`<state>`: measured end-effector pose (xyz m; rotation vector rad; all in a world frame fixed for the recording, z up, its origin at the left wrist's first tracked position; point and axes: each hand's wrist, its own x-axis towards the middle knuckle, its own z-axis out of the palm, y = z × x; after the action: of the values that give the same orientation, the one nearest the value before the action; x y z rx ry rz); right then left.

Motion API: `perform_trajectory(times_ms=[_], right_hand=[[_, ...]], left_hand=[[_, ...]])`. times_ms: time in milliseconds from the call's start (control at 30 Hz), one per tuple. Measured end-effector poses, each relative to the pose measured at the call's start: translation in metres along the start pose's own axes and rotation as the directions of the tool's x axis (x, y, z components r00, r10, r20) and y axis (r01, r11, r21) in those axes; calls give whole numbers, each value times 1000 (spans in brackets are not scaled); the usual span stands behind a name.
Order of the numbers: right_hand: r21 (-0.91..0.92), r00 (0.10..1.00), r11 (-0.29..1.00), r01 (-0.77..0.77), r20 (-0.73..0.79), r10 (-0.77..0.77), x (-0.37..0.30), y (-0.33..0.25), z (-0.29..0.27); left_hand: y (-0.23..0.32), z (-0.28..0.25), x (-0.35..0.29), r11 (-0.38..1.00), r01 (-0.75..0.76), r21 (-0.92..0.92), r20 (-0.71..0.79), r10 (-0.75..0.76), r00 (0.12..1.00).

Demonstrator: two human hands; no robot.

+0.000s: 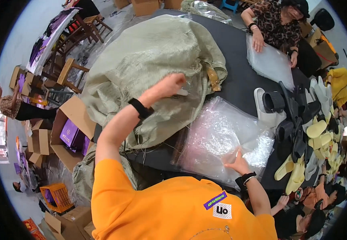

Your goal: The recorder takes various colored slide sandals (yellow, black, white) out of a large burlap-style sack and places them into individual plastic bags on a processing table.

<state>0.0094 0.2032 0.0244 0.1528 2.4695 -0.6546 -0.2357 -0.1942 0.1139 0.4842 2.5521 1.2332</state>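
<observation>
My left hand [172, 85] is raised over a large pale green woven sack [149, 52], its fingers curled closed; whatever they may hold is hidden. A small whitish piece [181, 92] shows just below it, and I cannot tell if the two touch. Flat on the dark table lies a stack of clear plastic bags [217, 132], shiny, with a pinkish tint along the left side. On its lower right part rests my right hand [238, 162], thumb and forefinger spread apart against the film.
Slippers in white, black [297, 148] and yellow [295, 178] crowd the table's right side. Across the table [235, 60], a person [279, 24] handles more clear bags [269, 64]. Left of the sack stand an open carton [73, 132] with purple boxes and a wooden stool [71, 74].
</observation>
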Motion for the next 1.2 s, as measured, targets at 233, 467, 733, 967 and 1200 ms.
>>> perform_trajectory(times_ms=[233, 467, 733, 967, 1200], right_hand=[[-26, 997, 998, -48, 62, 50, 1, -15, -9], [37, 980, 990, -134, 156, 127, -7, -17, -11], [-1, 994, 1000, 14, 108, -14, -1, -5, -18], [29, 960, 988, 155, 231, -157, 76, 49, -28], [551, 911, 729, -405, 305, 276, 41, -14, -70]], left_hand=[[-22, 85, 21, 884, 3, 468, -60, 28, 998], [25, 18, 26, 954, -57, 295, -429, 185, 884], [134, -93, -47, 631, -644, -433, -424, 488, 763], [121, -35, -90, 846, -431, -313, 165, 496, 853], [10, 19, -150, 999, 32, -35, 350, -18, 937]])
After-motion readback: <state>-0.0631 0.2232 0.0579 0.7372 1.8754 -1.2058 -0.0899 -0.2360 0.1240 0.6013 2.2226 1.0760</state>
